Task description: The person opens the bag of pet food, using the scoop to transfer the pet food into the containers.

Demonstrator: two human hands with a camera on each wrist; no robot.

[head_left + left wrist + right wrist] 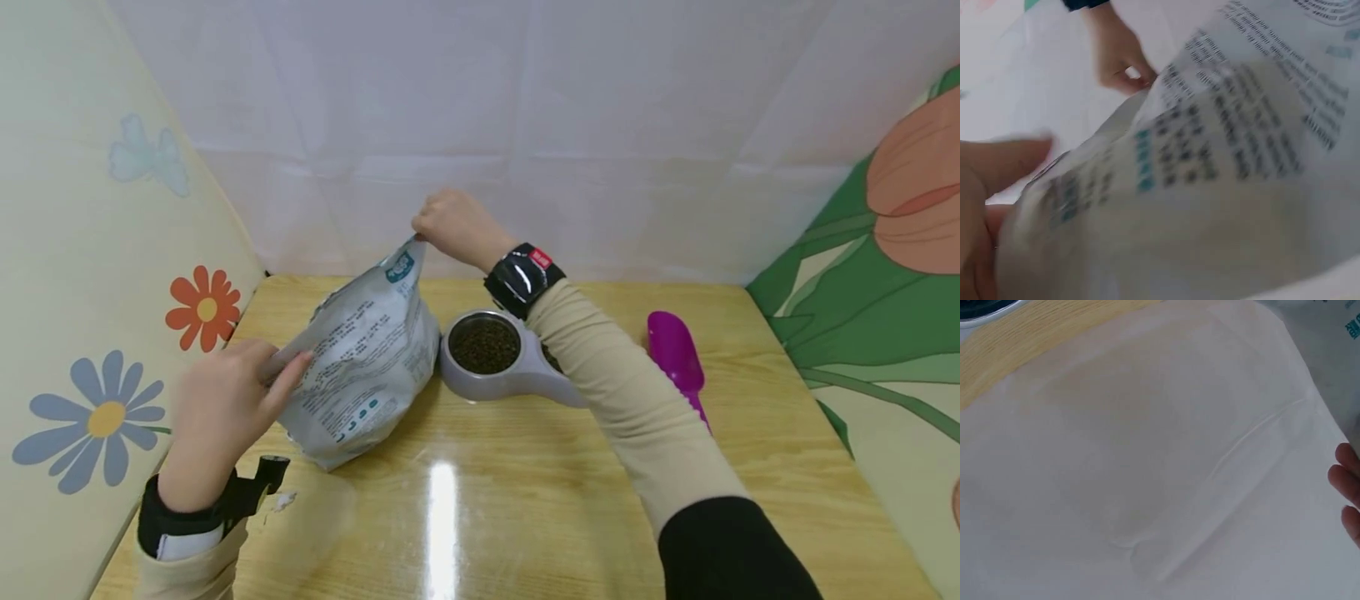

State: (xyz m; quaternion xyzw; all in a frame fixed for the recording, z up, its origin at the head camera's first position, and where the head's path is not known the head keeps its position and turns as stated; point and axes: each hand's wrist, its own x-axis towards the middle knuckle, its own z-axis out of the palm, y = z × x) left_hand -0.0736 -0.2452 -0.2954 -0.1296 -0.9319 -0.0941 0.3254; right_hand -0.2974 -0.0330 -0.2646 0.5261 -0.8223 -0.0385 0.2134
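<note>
A pale printed food bag (367, 358) stands tilted on the left part of the table, its top edge stretched between both hands. My left hand (225, 400) pinches the near top corner, thumb on the printed face. At the far top corner, my right hand (459, 227) grips the bag's edge with curled fingers. Close up in the left wrist view, the bag's text (1197, 137) fills most of the picture. Only a few right fingertips (1346, 484) show beside the bag in the right wrist view. What lies inside the bag is hidden.
Right of the bag sits a grey double bowl (468, 390), brown kibble (486, 348) in its left cup; the right cup is mostly behind my right forearm. A purple scoop (671, 346) lies farther right. White sheeting (637, 150) hangs behind the wooden table (540, 492).
</note>
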